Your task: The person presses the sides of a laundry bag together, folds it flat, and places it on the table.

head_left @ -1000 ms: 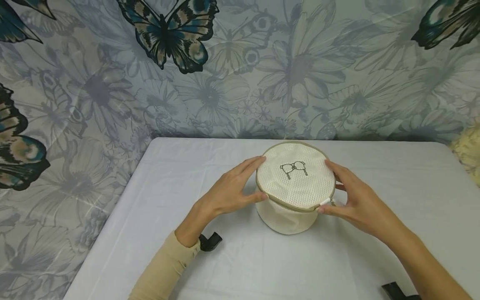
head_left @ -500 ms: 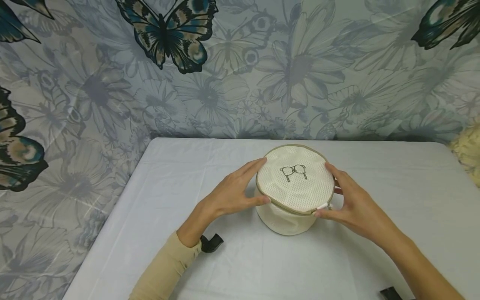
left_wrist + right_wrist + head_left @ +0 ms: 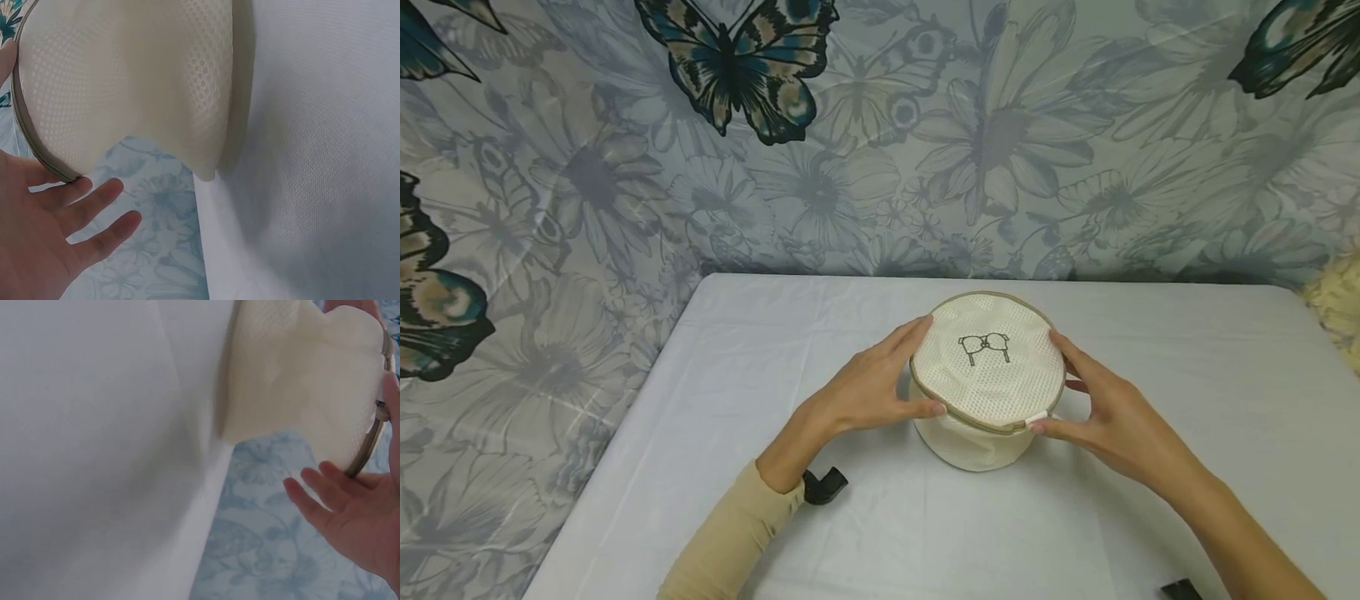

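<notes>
The bag (image 3: 988,387) stands on the table (image 3: 970,533), between the hands. The left hand (image 3: 867,387) grips one side with thumb and fingers; the right hand (image 3: 1111,408) grips the opposite side likewise.

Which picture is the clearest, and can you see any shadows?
Head: looks clearest to me, with crisp lines on the black glasses drawing on the mesh bag; left wrist: softer and dimmer, though some mesh holes show, and a wide, fuzzy shadow lies on the white cloth beside the bag; right wrist: the bag's mesh is mostly smoothed away, with another fuzzy shadow beside it.
</notes>
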Tool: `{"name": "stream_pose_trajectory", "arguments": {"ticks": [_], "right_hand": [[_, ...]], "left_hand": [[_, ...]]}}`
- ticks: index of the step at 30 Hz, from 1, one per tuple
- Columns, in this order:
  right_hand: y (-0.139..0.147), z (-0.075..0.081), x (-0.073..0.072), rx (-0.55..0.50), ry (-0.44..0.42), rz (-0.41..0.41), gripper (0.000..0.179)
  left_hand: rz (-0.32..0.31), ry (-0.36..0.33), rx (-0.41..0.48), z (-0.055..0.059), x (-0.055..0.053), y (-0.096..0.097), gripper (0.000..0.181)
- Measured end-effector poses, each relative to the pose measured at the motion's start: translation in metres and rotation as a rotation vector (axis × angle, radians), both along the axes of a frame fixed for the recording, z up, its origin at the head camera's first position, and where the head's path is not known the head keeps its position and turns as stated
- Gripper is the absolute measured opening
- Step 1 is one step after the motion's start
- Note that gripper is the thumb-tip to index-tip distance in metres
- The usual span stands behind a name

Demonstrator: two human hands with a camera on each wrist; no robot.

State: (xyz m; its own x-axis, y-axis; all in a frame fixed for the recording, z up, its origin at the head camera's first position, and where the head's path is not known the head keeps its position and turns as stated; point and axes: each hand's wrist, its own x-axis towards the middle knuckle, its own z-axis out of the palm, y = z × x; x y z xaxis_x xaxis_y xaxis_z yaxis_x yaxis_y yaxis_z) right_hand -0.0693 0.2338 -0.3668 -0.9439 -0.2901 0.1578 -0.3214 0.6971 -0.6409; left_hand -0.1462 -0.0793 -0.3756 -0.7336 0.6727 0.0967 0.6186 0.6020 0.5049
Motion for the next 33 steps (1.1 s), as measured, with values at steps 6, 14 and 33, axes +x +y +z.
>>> {"name": "stream_pose_trajectory", "arguments": {"ticks": [6,14,33], "right_hand": [[-0.002,-0.001,-0.001,0.008,-0.029,-0.020,0.118],[-0.006,-0.001,-0.003,0.012,-0.082,-0.019,0.127],[-0.014,-0.017,-0.001,-0.012,-0.153,-0.009,0.130]], "left_hand": [[-0.016,0.001,0.001,0.000,-0.002,0.001,0.111],[-0.016,-0.009,-0.023,-0.001,-0.004,0.001,0.113],[-0.011,-0.105,-0.040,-0.010,-0.004,-0.001,0.117]]}}
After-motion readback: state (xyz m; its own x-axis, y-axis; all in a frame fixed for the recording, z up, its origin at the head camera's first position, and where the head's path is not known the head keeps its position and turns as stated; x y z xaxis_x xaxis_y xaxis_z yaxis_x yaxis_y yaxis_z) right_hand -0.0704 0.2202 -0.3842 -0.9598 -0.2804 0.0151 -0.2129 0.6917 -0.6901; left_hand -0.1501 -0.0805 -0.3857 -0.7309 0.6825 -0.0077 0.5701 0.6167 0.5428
